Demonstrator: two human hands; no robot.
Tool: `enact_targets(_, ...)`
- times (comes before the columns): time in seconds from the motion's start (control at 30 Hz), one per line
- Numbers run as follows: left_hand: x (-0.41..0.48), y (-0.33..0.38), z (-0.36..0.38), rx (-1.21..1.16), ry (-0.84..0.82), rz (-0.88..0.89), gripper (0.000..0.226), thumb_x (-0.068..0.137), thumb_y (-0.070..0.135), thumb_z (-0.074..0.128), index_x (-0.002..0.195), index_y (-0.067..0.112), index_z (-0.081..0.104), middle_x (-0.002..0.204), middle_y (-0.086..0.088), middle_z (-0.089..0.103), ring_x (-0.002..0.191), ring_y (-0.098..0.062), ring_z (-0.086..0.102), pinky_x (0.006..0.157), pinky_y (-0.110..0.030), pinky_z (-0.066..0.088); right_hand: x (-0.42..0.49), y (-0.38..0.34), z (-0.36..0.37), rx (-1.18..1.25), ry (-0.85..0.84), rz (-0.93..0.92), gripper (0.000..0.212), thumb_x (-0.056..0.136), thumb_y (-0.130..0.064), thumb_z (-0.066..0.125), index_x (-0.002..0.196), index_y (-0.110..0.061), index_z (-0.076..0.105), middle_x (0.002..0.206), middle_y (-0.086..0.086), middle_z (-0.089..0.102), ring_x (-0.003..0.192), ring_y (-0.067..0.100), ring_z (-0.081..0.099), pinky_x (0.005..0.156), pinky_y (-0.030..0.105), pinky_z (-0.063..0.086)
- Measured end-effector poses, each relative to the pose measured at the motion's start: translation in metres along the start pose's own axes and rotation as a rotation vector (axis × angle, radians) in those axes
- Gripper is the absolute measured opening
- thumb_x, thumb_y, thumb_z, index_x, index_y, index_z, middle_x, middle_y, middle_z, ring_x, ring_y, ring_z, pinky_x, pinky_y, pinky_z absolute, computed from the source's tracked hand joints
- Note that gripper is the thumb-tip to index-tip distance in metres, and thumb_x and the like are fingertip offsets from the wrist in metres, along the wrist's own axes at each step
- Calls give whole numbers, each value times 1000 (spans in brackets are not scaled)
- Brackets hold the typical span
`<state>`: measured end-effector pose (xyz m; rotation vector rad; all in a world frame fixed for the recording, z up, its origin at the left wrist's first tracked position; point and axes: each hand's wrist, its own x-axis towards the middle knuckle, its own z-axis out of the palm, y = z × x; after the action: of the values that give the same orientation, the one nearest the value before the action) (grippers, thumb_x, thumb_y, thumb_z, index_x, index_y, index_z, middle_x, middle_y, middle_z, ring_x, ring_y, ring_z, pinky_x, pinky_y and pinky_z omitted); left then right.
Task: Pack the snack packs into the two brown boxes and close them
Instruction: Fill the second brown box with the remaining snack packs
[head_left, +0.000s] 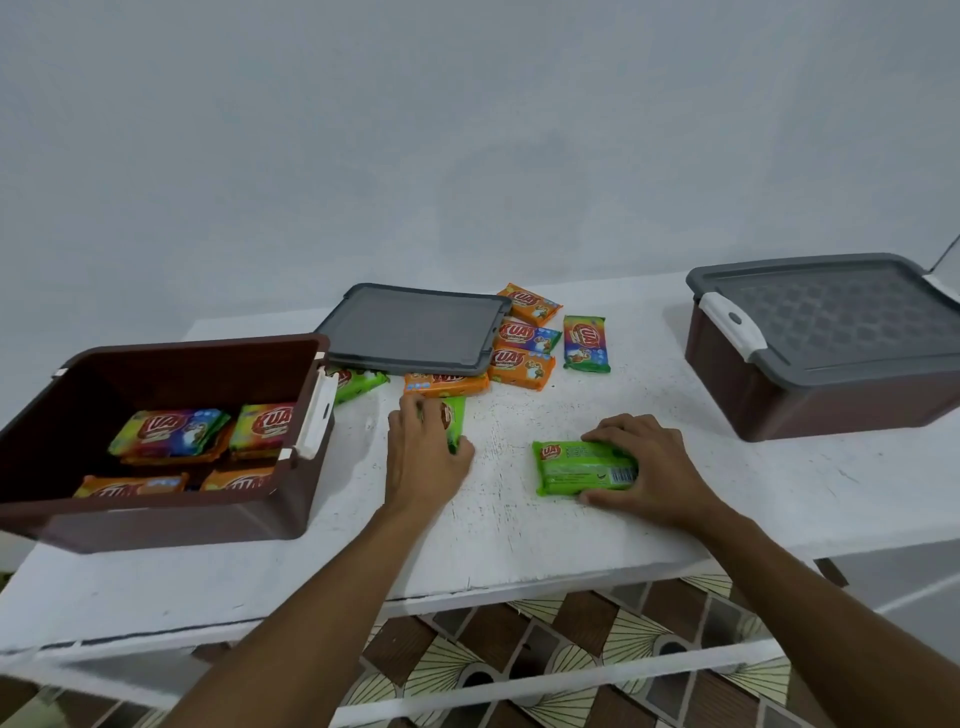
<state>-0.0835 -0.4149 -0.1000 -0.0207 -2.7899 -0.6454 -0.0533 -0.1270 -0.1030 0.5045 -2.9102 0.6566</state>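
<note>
Two hands busy | my left hand grips a green foil snack pack near the open brown plastic box | my right hand holds a second green pack on the white table | lidded brown box far right

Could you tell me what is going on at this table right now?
A person is packing snack packs into brown boxes. The left hand grips a green pack and the right hand grips a second green pack, both on the white table. The open box at the left holds several packs; its grey lid lies behind it, over some loose packs. The right box has its lid on.
</note>
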Motion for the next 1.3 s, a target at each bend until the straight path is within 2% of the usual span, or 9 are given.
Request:
enact_targets(0.27,-6,-8,-35,-181,-455,-40,97,68,24,74,147,32,19,125,-2,38,119,-20,42,97,-32,45,4,-3,-1,-22,1,-22,63,76,-74,55,123,-33,55,111,-17,54,100,6,46,83,34,39)
enact_targets(0.4,-5,-7,-46,2,-520,92,108,69,23,75,153,27,5,154,6,17,131,-26,36,102,-39,42,17,-23,-15,135,81,90,17,98,-38,49,99,-27,62,92,-4,67,81,17,61,66,29,46)
enact_targets(0.47,-1,-3,-54,60,-554,141,108,69,27,77,153,25,8,155,8,10,126,-27,47,95,-37,48,26,-38,-25,449,176,293,28,103,-29,43,86,-19,63,82,0,70,72,19,68,57,22,47)
enact_targets(0.57,7,6,-73,64,-542,179,97,68,31,78,148,21,24,144,-1,23,110,-22,56,87,-32,52,35,-61,-35,928,157,492,31,103,-31,42,99,-11,66,92,8,74,75,17,72,59,25,54)
enact_targets(0.7,21,18,-109,-155,-450,156,76,69,29,78,136,21,42,116,0,58,84,-12,59,66,-23,48,49,-88,-40,1194,133,583,28,101,-31,47,113,-10,62,101,10,74,80,21,72,63,30,58)
enact_targets(0.8,32,18,-137,-303,-445,152,65,73,25,77,129,22,43,98,4,60,70,-8,57,54,-24,49,61,-114,-42,1287,130,575,27,99,-28,52,115,-9,61,106,12,72,83,22,71,65,31,58)
enact_targets(0.9,47,0,-165,-301,-406,153,65,75,35,76,131,25,43,108,2,61,86,-14,62,73,-31,54,71,-146,-45,1302,89,511,17,96,-24,57,106,-13,64,99,8,72,78,17,69,65,28,55)
enact_targets(0.97,57,-23,-188,-283,-386,160,66,74,42,77,130,26,45,109,1,62,87,-13,63,67,-23,50,81,-171,-46,1264,38,431,21,93,-23,62,112,-13,65,100,8,73,77,15,69,62,25,56)
enact_targets(1.3,92,-176,-265,198,-442,215,68,69,37,82,128,16,56,116,-4,51,108,-22,51,90,-34,43,149,-305,-32,529,-157,55,34,95,-24,61,129,-22,57,112,-3,67,95,14,67,78,29,54)
